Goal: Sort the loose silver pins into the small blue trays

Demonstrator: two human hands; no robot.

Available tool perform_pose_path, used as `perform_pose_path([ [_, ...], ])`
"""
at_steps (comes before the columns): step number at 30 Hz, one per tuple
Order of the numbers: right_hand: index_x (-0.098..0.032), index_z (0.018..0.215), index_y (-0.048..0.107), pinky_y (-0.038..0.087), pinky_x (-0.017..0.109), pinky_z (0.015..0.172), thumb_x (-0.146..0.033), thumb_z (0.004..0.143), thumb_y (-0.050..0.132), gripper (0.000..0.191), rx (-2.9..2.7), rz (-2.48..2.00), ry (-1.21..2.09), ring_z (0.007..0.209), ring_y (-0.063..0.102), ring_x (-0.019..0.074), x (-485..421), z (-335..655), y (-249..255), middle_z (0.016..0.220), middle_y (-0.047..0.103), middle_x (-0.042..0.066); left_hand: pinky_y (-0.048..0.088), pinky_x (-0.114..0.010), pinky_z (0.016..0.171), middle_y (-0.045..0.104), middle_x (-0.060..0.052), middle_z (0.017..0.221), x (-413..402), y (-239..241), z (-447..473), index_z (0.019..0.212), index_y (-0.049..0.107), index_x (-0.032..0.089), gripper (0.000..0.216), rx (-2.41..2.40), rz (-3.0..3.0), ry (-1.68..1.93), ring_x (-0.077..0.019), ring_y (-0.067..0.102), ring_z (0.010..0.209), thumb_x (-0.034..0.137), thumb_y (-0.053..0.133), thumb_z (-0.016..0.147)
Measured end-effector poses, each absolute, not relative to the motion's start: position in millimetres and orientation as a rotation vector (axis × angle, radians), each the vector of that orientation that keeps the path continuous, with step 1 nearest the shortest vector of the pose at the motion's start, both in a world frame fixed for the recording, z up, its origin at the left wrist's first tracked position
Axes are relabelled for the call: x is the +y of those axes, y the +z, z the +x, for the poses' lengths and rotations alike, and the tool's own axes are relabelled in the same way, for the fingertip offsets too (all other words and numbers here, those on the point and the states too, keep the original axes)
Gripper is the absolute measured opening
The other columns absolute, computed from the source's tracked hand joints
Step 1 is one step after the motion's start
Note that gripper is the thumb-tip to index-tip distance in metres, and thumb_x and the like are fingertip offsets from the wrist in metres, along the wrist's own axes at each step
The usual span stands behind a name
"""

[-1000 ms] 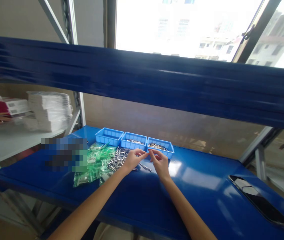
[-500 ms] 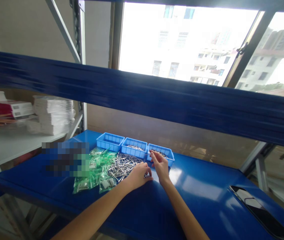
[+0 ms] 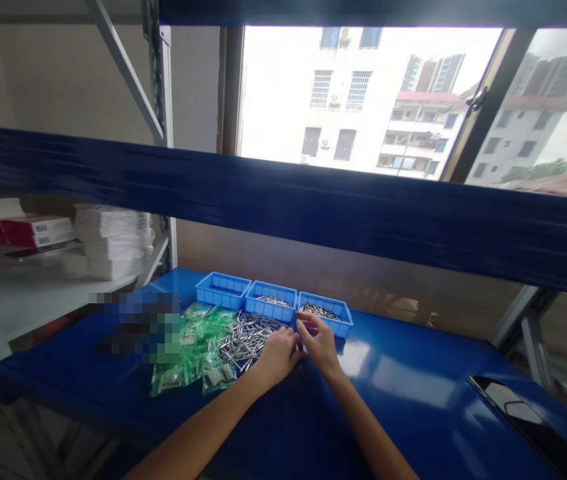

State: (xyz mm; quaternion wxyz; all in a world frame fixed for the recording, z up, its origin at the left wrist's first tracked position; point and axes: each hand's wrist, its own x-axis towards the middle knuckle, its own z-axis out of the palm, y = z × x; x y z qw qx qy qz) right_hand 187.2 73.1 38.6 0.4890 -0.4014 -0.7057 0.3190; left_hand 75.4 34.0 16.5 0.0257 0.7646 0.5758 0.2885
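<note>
My left hand (image 3: 278,352) rests palm down at the right edge of a heap of small metal pins (image 3: 246,337) on the blue table (image 3: 413,387), fingers curled onto the pins. My right hand (image 3: 319,341) sits just beside it, right in front of the rightmost of three small blue trays (image 3: 324,313), fingers bent and touching the left hand's fingertips. What either hand holds is too small to make out. The middle tray (image 3: 270,301) and the right tray hold pins; the left tray (image 3: 222,291) looks bare inside.
Green plastic bags (image 3: 190,343) lie left of the pins. A dark phone (image 3: 530,423) lies at the table's right edge. A blue shelf beam (image 3: 313,207) crosses overhead. White boxes (image 3: 110,239) are stacked on a shelf to the left. A window is behind.
My hands came down from a raised pinch in front of the trays to the table beside the pin heap. The camera tilted upward.
</note>
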Motion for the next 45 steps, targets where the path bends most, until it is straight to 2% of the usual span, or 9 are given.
perform_pose_path([
  [4,-0.018,0.090,0.065,0.044,0.033,0.072,-0.037,0.076,0.050,0.028,-1.714,-1.050,0.664,0.076,0.059,0.0188,70,191,39,0.091,0.065,0.006,0.039,-0.031,0.071,0.060,-0.003,0.076,37,26,71,0.079,0.057,0.018,0.020,1.827,2.086,1.209,-0.0180,0.053,0.076,0.034,0.046,0.080],
  [8,-0.015,0.088,0.065,0.044,0.030,0.065,-0.045,0.075,0.049,0.037,-1.664,-1.001,0.842,0.067,0.058,0.0173,67,189,40,0.081,0.065,0.007,0.037,-0.024,0.055,0.055,0.001,0.059,39,35,66,0.082,0.058,0.017,0.028,1.726,1.711,1.455,-0.0123,0.049,0.053,0.041,0.045,0.078],
  [13,-0.012,0.089,0.065,0.042,0.026,0.057,-0.050,0.068,0.056,0.045,-1.577,-0.939,1.099,0.060,0.055,0.0150,65,187,41,0.075,0.065,0.007,0.036,-0.024,0.056,0.059,-0.002,0.064,41,38,67,0.074,0.061,0.016,0.030,1.553,1.669,1.510,-0.0119,0.048,0.056,0.040,0.045,0.078],
  [19,-0.011,0.085,0.066,0.037,0.023,0.049,-0.053,0.065,0.058,0.047,-1.558,-0.990,1.141,0.056,0.054,0.0131,61,188,41,0.072,0.064,0.007,0.033,-0.022,0.053,0.044,0.006,0.054,43,35,72,0.085,0.048,0.017,0.018,1.344,1.475,1.618,-0.0092,0.044,0.052,0.032,0.051,0.075],
  [25,-0.012,0.083,0.066,0.036,0.021,0.046,-0.050,0.066,0.059,0.043,-1.507,-0.969,1.143,0.055,0.051,0.0115,60,188,40,0.073,0.064,0.007,0.033,-0.021,0.050,0.044,0.005,0.055,46,38,71,0.086,0.044,0.018,0.014,1.150,1.271,1.631,-0.0080,0.041,0.050,0.030,0.043,0.078],
  [29,-0.013,0.085,0.065,0.037,0.020,0.044,-0.051,0.064,0.059,0.044,-1.396,-1.007,1.138,0.054,0.050,0.0106,63,191,42,0.074,0.063,0.006,0.034,-0.020,0.051,0.048,0.004,0.057,43,42,71,0.092,0.045,0.017,0.017,1.149,1.294,1.609,-0.0077,0.041,0.050,0.023,0.046,0.076],
  [33,-0.014,0.086,0.065,0.037,0.020,0.043,-0.052,0.064,0.059,0.044,-1.364,-0.964,1.125,0.054,0.050,0.0103,63,193,46,0.070,0.062,0.004,0.035,-0.020,0.052,0.050,0.004,0.058,39,45,74,0.096,0.047,0.017,0.024,1.106,1.383,1.536,-0.0074,0.043,0.051,0.026,0.051,0.074],
  [39,-0.013,0.081,0.065,0.039,0.020,0.041,-0.051,0.065,0.059,0.042,-1.441,-0.996,1.045,0.055,0.053,0.0122,61,194,45,0.070,0.063,0.006,0.033,-0.020,0.050,0.051,0.003,0.059,42,46,70,0.092,0.047,0.016,0.027,1.200,1.260,1.647,-0.0083,0.045,0.053,0.033,0.055,0.072],
  [45,-0.013,0.074,0.067,0.039,0.021,0.044,-0.049,0.066,0.059,0.037,-1.746,-0.978,1.039,0.054,0.055,0.0129,53,191,42,0.068,0.064,0.006,0.033,-0.019,0.048,0.045,0.005,0.056,44,45,65,0.085,0.050,0.017,0.018,1.315,1.208,1.753,-0.0072,0.041,0.049,0.030,0.052,0.073],
])
